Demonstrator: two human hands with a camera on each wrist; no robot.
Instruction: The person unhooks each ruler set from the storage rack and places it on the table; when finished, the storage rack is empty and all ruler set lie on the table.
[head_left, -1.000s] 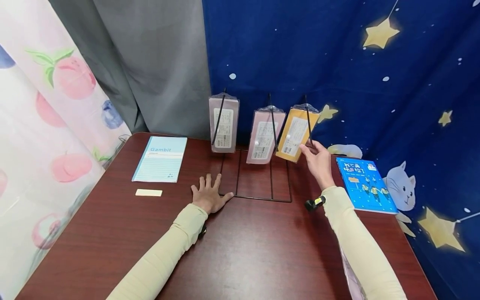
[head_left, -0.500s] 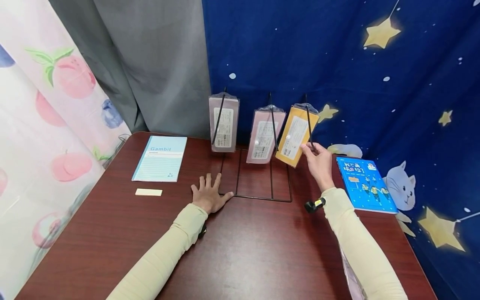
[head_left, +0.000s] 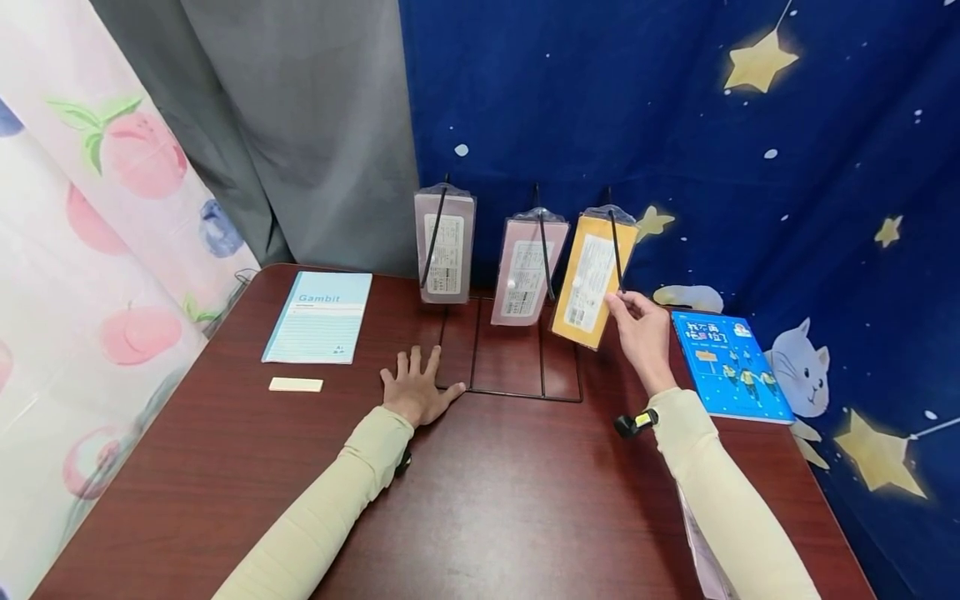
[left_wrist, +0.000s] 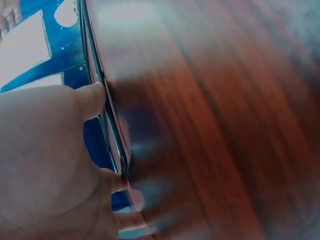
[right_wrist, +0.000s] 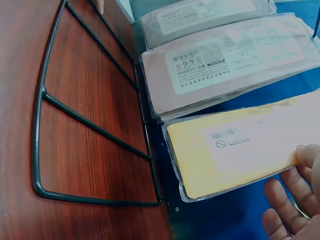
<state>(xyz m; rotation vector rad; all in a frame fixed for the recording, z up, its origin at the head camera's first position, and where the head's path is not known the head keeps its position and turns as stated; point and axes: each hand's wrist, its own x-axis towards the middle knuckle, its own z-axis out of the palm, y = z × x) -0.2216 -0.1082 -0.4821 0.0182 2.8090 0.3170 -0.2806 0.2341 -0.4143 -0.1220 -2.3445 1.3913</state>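
Right hand (head_left: 639, 332) pinching yellow packet (head_left: 591, 279) on its hook; left hand (head_left: 417, 390) flat, fingers spread, pressing rack base (head_left: 525, 390) (tugged crookedly, could probably snag, topple rack).

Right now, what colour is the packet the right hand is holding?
Yellow packet with a white label; clearest in the head view.

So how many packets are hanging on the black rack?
3. A pink packet hangs on the left, another pink one in the middle, and the yellow packet on the right, pinched by the right hand.
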